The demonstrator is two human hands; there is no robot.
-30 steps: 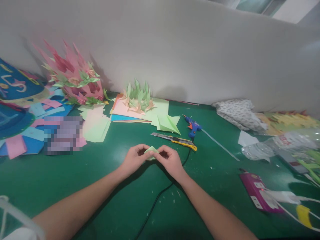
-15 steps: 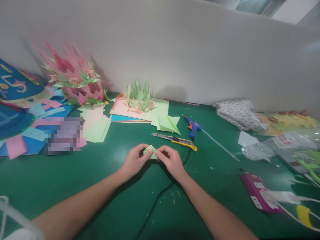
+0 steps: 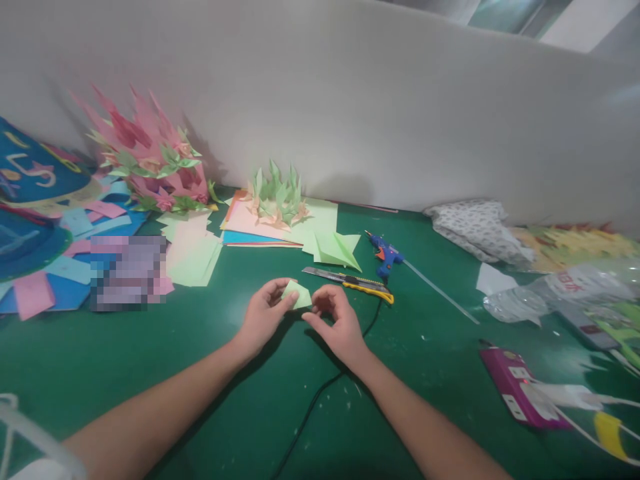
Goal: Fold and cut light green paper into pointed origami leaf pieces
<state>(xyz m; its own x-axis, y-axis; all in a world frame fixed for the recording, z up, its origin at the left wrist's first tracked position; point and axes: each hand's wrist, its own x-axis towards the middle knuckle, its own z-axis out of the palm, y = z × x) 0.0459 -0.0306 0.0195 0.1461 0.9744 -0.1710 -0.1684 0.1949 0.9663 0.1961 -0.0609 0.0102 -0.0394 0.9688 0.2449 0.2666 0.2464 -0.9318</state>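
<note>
A small folded piece of light green paper (image 3: 299, 295) is pinched between the thumb and fingers of my left hand (image 3: 265, 315). My right hand (image 3: 340, 325) is just to the right of it, thumb and fingers parted around a gap, near the paper's right edge. Beyond my hands lies a yellow utility knife (image 3: 367, 287) with its blade out, pointing left. A blue hot glue gun (image 3: 386, 255) with a long glue stick in its back rests behind the knife. Folded light green paper (image 3: 333, 248) lies left of the glue gun.
A green paper crown (image 3: 277, 193) stands on stacked coloured sheets (image 3: 320, 213) by the wall. Pink paper crowns (image 3: 150, 147) and blue hats (image 3: 35, 173) crowd the left. On the right are a plastic bottle (image 3: 565, 290) and a purple power strip (image 3: 517, 387). A black cable (image 3: 310, 410) crosses the green table.
My right hand has let go of the green paper and its fingers have opened. My left hand still holds the paper, which is tilted and raised slightly, showing more of its face.
</note>
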